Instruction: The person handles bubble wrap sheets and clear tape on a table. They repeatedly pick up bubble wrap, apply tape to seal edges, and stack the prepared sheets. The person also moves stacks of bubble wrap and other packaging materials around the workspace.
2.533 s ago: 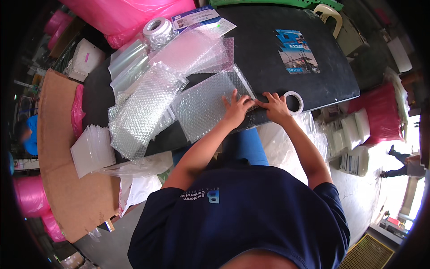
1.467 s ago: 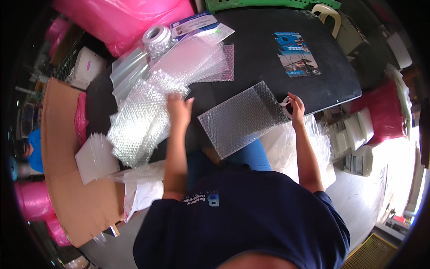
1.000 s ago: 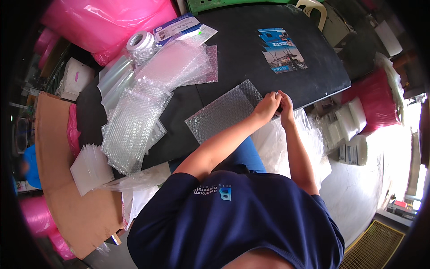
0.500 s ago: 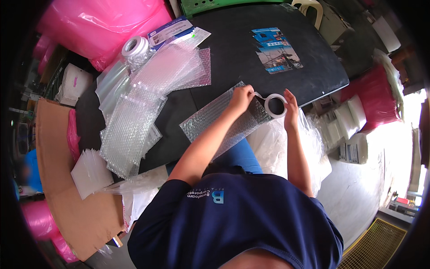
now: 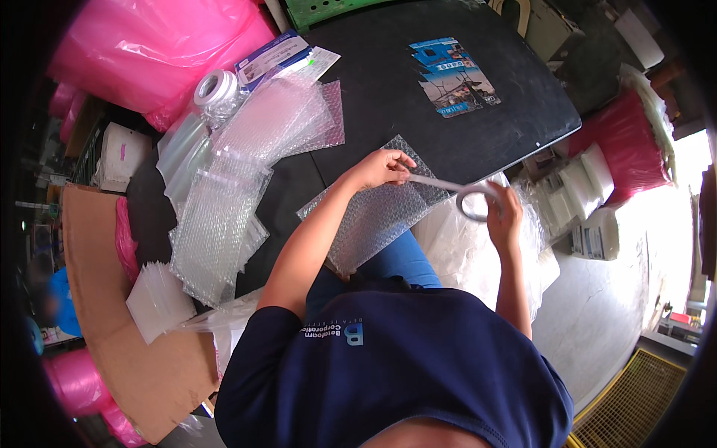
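My right hand (image 5: 506,209) grips a roll of whitish tape (image 5: 462,211) off the table's near right edge. From the roll a strip of tape stretches left to my left hand (image 5: 385,169), whose fingers pinch its free end. Under my left hand and forearm lies a clear bubble-wrap sheet (image 5: 373,228), partly on the black table (image 5: 358,82) and partly over my lap. To its left, several clear bubble-wrap pouches (image 5: 216,224) are piled in a loose stack, with pinkish bubble-wrap sheets (image 5: 272,119) above them.
White tape rolls (image 5: 215,88) stand at the table's far left, beside printed packets (image 5: 272,58). A torn blue printed sheet (image 5: 455,78) lies far right. Large pink plastic-wrapped bundles (image 5: 164,45) rise at the back left. Brown cardboard (image 5: 112,299) and thin white sheets (image 5: 158,302) are at left.
My hands have moved apart, drawing a longer strip of tape off the roll. The roll has tilted and dropped slightly, and my left hand has shifted left.
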